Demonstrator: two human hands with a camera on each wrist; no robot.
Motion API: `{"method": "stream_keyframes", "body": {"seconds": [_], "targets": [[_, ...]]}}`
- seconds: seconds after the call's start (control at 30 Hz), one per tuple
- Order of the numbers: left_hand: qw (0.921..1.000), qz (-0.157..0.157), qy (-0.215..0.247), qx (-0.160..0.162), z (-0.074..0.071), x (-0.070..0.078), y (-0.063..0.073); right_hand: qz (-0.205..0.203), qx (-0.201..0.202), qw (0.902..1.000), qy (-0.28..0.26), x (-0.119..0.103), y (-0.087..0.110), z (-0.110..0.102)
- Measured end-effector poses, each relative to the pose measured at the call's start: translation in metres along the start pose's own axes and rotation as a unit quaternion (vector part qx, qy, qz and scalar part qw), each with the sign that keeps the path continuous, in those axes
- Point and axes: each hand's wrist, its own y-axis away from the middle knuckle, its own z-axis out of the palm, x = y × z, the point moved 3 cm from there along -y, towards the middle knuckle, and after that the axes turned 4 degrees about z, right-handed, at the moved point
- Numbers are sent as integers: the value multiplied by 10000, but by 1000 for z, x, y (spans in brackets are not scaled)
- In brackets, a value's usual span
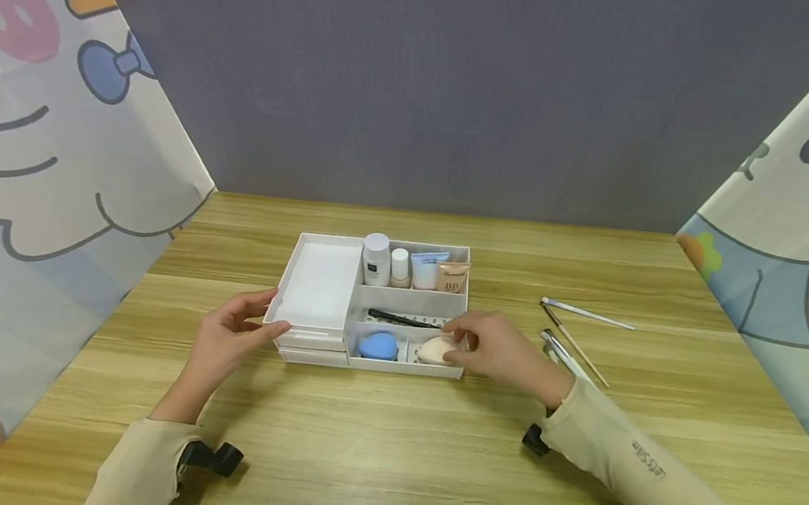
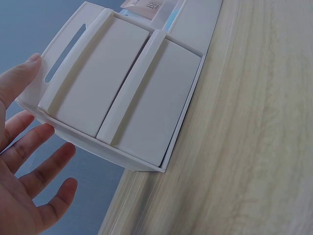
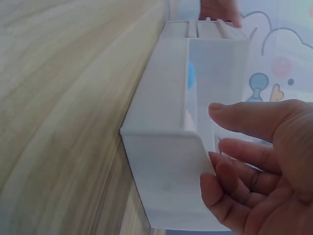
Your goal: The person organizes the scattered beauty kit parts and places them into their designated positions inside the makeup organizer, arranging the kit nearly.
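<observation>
A white cosmetics organizer (image 1: 313,276) stands on the table, with two drawers (image 2: 100,73) on its left. My left hand (image 1: 227,337) touches its left front corner, thumb at the top edge and the other fingers loosely spread beside it. In the front right compartment lies a beige makeup sponge (image 1: 431,350). My right hand (image 1: 493,352) reaches over the organizer's right wall, its thumb right at the sponge. A gap shows between thumb and fingertips in the right wrist view. A blue makeup sponge (image 1: 378,346) lies in the compartment to the left.
A black pencil (image 1: 405,319) lies in the middle compartment. Behind it stand a white bottle (image 1: 376,259), a small bottle (image 1: 399,268), a blue-white tube (image 1: 426,271) and a tan tube (image 1: 452,278). Several makeup brushes (image 1: 586,313) lie on the table (image 1: 369,446) at the right.
</observation>
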Motion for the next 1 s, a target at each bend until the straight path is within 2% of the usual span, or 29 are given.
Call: {"method": "stream_keyframes", "body": {"seconds": [0.3, 0.53, 1.0], "targets": [[10000, -1, -43, 4, 0, 0, 0, 492, 101, 9949, -874, 9, 11, -17], [10000, 27, -58, -3, 0, 0, 0, 791, 374, 9921, -896, 23, 20, -32], [10000, -1, 0, 2, 0, 0, 0, 1090, 431, 9886, -949, 44, 36, -50]]}}
